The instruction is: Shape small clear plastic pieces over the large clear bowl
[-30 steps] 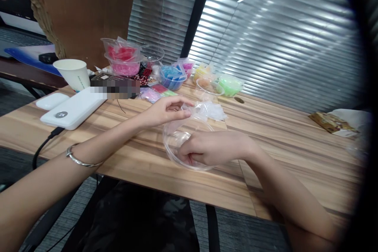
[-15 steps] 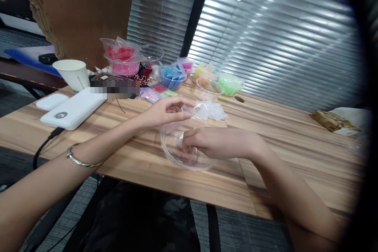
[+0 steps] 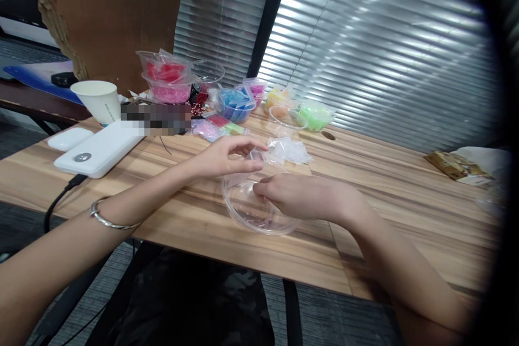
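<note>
A clear round plastic bowl stands near the front edge of the wooden table. My right hand reaches in over it from the right. Its fingers are bent and pressed together above the bowl's inside; what they hold, if anything, is hidden. At the bowl's far left side is my left hand, palm turned inward. Thumb and fingers stand apart there, with see-through plastic close to their tips. Just beyond both hands lies a small heap of clear plastic bags.
Behind are tubs with red and pink bags, blue bags and green pieces, plus a clear tub. To the left stand a paper cup and a white power bank. A gold wrapper lies right.
The thumb and fingers of my left hand have spread a little further apart. My right fingers have risen slightly inside the bowl.
</note>
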Available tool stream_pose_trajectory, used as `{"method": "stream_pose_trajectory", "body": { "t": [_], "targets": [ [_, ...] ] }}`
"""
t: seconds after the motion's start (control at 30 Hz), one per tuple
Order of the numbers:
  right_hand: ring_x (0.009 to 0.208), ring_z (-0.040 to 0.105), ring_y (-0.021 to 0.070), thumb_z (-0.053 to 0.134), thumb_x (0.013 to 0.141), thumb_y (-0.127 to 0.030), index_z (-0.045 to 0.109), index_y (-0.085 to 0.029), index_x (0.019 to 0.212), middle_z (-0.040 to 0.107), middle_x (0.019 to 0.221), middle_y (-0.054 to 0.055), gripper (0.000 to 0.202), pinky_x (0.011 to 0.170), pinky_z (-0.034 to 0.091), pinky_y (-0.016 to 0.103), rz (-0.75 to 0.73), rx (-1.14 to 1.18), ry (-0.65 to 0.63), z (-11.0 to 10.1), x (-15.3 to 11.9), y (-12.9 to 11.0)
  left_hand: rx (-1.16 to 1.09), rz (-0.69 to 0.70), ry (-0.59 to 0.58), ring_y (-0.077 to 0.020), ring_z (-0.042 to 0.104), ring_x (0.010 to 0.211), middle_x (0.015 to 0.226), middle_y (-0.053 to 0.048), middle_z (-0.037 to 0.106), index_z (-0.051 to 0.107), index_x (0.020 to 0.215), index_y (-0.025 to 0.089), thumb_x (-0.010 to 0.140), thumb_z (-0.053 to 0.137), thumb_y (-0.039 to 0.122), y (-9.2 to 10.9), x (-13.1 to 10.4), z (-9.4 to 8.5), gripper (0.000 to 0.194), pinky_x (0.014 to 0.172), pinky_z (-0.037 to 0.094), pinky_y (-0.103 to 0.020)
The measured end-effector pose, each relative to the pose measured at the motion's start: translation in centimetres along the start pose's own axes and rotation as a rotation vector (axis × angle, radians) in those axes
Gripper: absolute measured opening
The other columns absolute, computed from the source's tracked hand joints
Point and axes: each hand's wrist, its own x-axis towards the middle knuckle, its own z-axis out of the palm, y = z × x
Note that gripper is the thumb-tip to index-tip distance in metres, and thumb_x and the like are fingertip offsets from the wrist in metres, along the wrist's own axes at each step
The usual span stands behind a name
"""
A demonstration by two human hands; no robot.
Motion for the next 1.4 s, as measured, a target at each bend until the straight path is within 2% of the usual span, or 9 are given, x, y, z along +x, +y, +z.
{"method": "stream_pose_trajectory", "body": {
  "t": [0.17, 0.27, 0.33, 0.4, 0.57, 0.8, 1.03, 1.27, 1.4],
  "targets": [
    [0.052, 0.044, 0.0101, 0.044, 0.086, -0.010, 0.061, -0.016, 0.081, 0.059, 0.070, 0.002, 0.018, 0.049, 0.028, 0.025, -0.035, 0.087, -0.101, -0.1, -0.4, -0.8, 0.070, 0.038, -0.015, -0.0190, 0.063, 0.101, 0.111, -0.010, 0.067, 0.061, 0.115, 0.016, 0.078, 0.070, 0.037, 0.0, 0.0, 0.0, 0.043, 0.086, 0.050, -0.031],
    [0.058, 0.046, 0.0099, 0.044, 0.087, -0.012, 0.059, -0.018, 0.086, 0.059, 0.074, 0.001, 0.016, 0.052, 0.031, 0.023, -0.187, 0.210, -0.162, -0.4, -0.3, -0.5, 0.084, 0.042, -0.013, -0.0186, 0.064, 0.098, 0.109, -0.010, 0.068, 0.062, 0.114, 0.015, 0.078, 0.070, 0.037, 0.1, 0.0, 0.0, 0.043, 0.084, 0.051, -0.030],
    [0.062, 0.047, 0.0096, 0.043, 0.088, -0.012, 0.058, -0.017, 0.088, 0.059, 0.077, 0.000, 0.016, 0.055, 0.033, 0.023, -0.284, 0.277, -0.158, -0.7, -0.1, -0.3, 0.079, 0.045, -0.015, -0.0182, 0.064, 0.098, 0.109, -0.010, 0.068, 0.062, 0.115, 0.016, 0.078, 0.070, 0.037, 0.1, 0.0, 0.0, 0.043, 0.084, 0.051, -0.029],
    [0.064, 0.047, 0.0096, 0.042, 0.090, -0.014, 0.059, -0.017, 0.090, 0.059, 0.080, 0.001, 0.017, 0.058, 0.034, 0.023, -0.321, 0.295, -0.108, -0.7, 0.2, -0.3, 0.075, 0.050, -0.019, -0.0180, 0.064, 0.099, 0.110, -0.010, 0.068, 0.062, 0.115, 0.016, 0.078, 0.070, 0.037, 0.1, 0.0, -0.1, 0.043, 0.085, 0.051, -0.029],
    [0.069, 0.046, 0.0115, 0.041, 0.092, -0.016, 0.060, -0.017, 0.084, 0.058, 0.080, 0.001, 0.021, 0.063, 0.033, 0.026, -0.266, 0.188, 0.032, -0.1, 0.8, -0.1, 0.070, 0.055, -0.023, -0.0187, 0.064, 0.100, 0.110, -0.010, 0.067, 0.062, 0.115, 0.015, 0.079, 0.070, 0.036, 0.0, 0.0, -0.1, 0.043, 0.085, 0.051, -0.030],
    [0.067, 0.045, 0.0126, 0.044, 0.086, -0.011, 0.060, -0.017, 0.080, 0.058, 0.077, 0.002, 0.018, 0.062, 0.033, 0.027, -0.244, 0.164, 0.030, 0.4, 1.5, -0.3, 0.080, 0.079, -0.025, -0.0190, 0.064, 0.101, 0.111, -0.010, 0.067, 0.062, 0.115, 0.015, 0.079, 0.070, 0.036, -0.1, 0.1, -0.1, 0.042, 0.085, 0.051, -0.030],
    [0.066, 0.046, 0.0123, 0.042, 0.088, -0.013, 0.060, -0.017, 0.080, 0.058, 0.075, 0.001, 0.020, 0.064, 0.034, 0.027, -0.238, 0.170, 0.065, 0.7, 1.2, -0.3, 0.078, 0.066, -0.033, -0.0190, 0.063, 0.101, 0.112, -0.011, 0.067, 0.061, 0.115, 0.015, 0.079, 0.070, 0.036, -0.1, 0.0, -0.1, 0.043, 0.087, 0.050, -0.031],
    [0.065, 0.048, 0.0108, 0.045, 0.088, -0.013, 0.058, -0.018, 0.079, 0.058, 0.073, -0.001, 0.017, 0.061, 0.033, 0.025, -0.266, 0.195, 0.045, -1.2, -0.1, 0.0, 0.079, 0.053, -0.042, -0.0197, 0.062, 0.104, 0.113, -0.009, 0.067, 0.061, 0.116, 0.017, 0.079, 0.069, 0.037, 0.2, -0.1, -0.2, 0.043, 0.089, 0.049, -0.032],
    [0.069, 0.053, 0.0115, 0.047, 0.089, -0.014, 0.061, -0.018, 0.086, 0.062, 0.079, 0.000, 0.015, 0.063, 0.037, 0.025, -0.205, 0.210, 0.124, -2.5, -1.3, 0.7, 0.066, 0.061, -0.028, -0.0211, 0.062, 0.105, 0.111, -0.010, 0.068, 0.062, 0.114, 0.015, 0.078, 0.070, 0.038, 0.5, 0.0, -0.1, 0.043, 0.090, 0.049, -0.033]
  ]
}}
